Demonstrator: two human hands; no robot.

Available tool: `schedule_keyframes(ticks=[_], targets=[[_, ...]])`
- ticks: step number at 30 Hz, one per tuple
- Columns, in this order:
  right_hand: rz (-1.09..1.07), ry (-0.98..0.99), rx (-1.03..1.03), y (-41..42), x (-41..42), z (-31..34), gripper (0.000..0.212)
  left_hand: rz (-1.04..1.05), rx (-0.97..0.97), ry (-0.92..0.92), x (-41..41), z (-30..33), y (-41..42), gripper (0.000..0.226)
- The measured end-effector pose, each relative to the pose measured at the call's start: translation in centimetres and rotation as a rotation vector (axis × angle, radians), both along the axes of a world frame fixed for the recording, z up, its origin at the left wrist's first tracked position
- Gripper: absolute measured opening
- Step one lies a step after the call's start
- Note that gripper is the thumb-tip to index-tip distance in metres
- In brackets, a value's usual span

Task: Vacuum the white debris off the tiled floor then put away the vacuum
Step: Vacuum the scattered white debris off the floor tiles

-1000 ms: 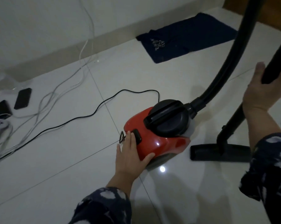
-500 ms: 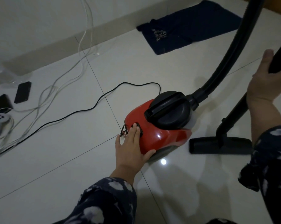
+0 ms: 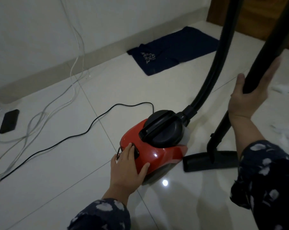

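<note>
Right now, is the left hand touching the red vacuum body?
Touching. The head view shows the left hand resting on the red vacuum body, fingertips on the black switch and thumb against its side.

The red canister vacuum cleaner sits on the glossy white tiled floor at the centre. The left hand rests on its 7 o'clock end, a finger on the black switch. The black floor nozzle lies at its 3 o'clock, just beside it. The right hand holds the black wand tube at 2 o'clock. The dark blue folded cloth lies at 12 o'clock against the wall. The black power cord trails toward 9 o'clock, where the black phone lies. White debris scraps lie at 3 o'clock.
</note>
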State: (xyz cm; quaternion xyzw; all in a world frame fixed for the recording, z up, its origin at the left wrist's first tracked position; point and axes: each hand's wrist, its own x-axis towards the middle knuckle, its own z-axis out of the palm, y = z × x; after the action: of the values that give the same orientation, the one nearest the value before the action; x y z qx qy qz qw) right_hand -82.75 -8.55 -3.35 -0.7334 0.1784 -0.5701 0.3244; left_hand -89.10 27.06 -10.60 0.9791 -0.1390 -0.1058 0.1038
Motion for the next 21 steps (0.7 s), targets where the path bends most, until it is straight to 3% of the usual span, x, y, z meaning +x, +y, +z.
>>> schedule_keyframes(ticks=[5, 10, 13, 15, 17, 21], targets=[[-0.023, 0.051, 0.081, 1.2, -0.8, 0.6, 0.066, -0.067, -0.224, -0.305, 5.4, 5.0, -3.9, 0.069], [-0.005, 0.052, 0.063, 1.7, -0.3, 0.3, 0.071, -0.449, -0.56, -0.442, 11.3, 15.2, -14.8, 0.057], [-0.013, 0.038, 0.026, 1.9, -0.2, 0.0, 0.075, -0.616, -0.775, -0.355, 11.4, 22.3, -21.6, 0.072], [-0.052, 0.061, 0.024, 1.9, -0.2, -0.3, 0.075, -0.639, -0.88, -0.164, 10.6, 26.1, -25.3, 0.083], [-0.069, 0.055, 0.049, 2.1, -0.2, -0.1, 0.074, -0.621, -0.969, -0.014, 10.4, 28.4, -28.0, 0.079], [-0.03, 0.134, 0.128, 1.6, -1.4, 1.1, 0.082, -0.549, -0.992, -0.049, 10.9, 29.6, -30.8, 0.06]])
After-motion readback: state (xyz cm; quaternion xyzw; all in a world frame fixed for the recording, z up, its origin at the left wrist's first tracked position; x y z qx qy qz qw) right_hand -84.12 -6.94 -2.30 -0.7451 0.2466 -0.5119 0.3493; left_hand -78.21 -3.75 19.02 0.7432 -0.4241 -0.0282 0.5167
